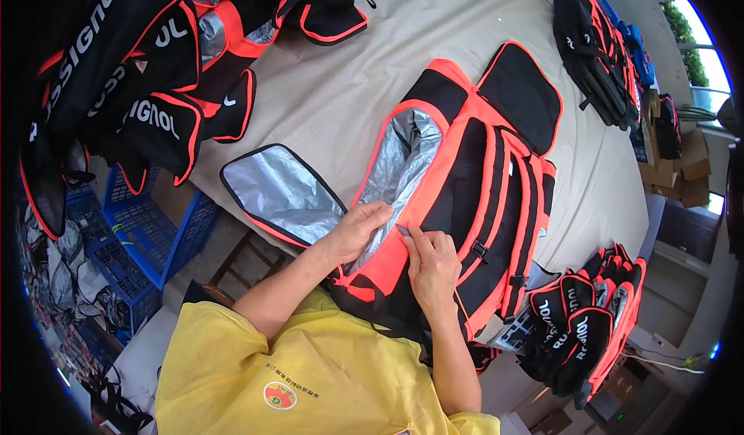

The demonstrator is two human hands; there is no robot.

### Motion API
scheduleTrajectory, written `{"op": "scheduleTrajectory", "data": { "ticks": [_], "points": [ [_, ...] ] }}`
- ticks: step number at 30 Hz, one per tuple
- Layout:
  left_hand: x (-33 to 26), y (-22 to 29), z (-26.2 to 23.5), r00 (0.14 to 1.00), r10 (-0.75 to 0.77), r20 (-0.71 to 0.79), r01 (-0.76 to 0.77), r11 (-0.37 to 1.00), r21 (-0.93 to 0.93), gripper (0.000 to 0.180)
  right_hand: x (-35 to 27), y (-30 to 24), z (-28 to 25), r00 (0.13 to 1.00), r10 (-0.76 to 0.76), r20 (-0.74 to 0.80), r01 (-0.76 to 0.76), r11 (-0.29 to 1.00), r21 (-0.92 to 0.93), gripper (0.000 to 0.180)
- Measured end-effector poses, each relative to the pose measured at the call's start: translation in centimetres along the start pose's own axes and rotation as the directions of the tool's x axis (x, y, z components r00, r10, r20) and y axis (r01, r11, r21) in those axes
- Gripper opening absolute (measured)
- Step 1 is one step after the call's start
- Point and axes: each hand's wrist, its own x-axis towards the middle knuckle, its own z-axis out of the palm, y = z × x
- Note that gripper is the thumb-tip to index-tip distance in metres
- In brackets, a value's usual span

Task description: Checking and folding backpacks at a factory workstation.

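A black and bright orange backpack [434,175] lies on the cloth-covered table in front of me, its straps facing up. Its side compartment gapes, showing a silver lining [404,156]. The silver-lined flap [283,191] is folded out to the left; a black flap [523,94] spreads at the far right. My left hand [360,230] is closed at the near end of the opening, pinching the orange edge. In my right hand [432,264], closed beside it, a small dark pointed tool [403,230] touches or nearly touches the orange fabric; its kind I cannot make out.
More black and orange bags hang or lie in a pile [167,86] at the left. Others stand at the far right [597,55] and near right [581,326]. Blue plastic crates [159,226] sit below the table's left edge. Cardboard boxes [690,160] are at the right.
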Motion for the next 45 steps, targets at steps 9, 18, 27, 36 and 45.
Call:
{"op": "scheduleTrajectory", "data": {
  "ticks": [9,18,27,36,45],
  "points": [
    [0.1,-0.1,-0.4,1.000,-0.011,0.027,0.012,1.000,-0.020,0.023,0.3,0.2,-0.1,0.999,-0.027,0.020,0.027,0.999,-0.026,0.021],
    [0.1,0.0,-0.1,1.000,-0.013,0.004,0.013,1.000,0.010,0.023,0.2,0.3,0.0,0.999,-0.031,0.022,0.031,1.000,-0.002,0.021],
    [0.2,-0.1,-0.3,1.000,-0.013,0.011,0.013,0.999,0.040,0.022,0.2,-0.1,0.1,1.000,-0.005,0.014,0.005,1.000,0.005,0.020],
    [0.3,-0.1,0.1,1.000,-0.005,0.015,0.005,1.000,0.009,0.022,-0.6,0.9,1.6,0.994,0.107,-0.036,-0.091,0.949,0.302,0.017],
    [0.3,-0.4,-0.4,1.000,0.013,0.020,-0.013,1.000,0.023,0.022,-0.4,-0.5,0.0,1.000,0.025,0.016,-0.025,0.999,0.022,0.021]
  ]
}}
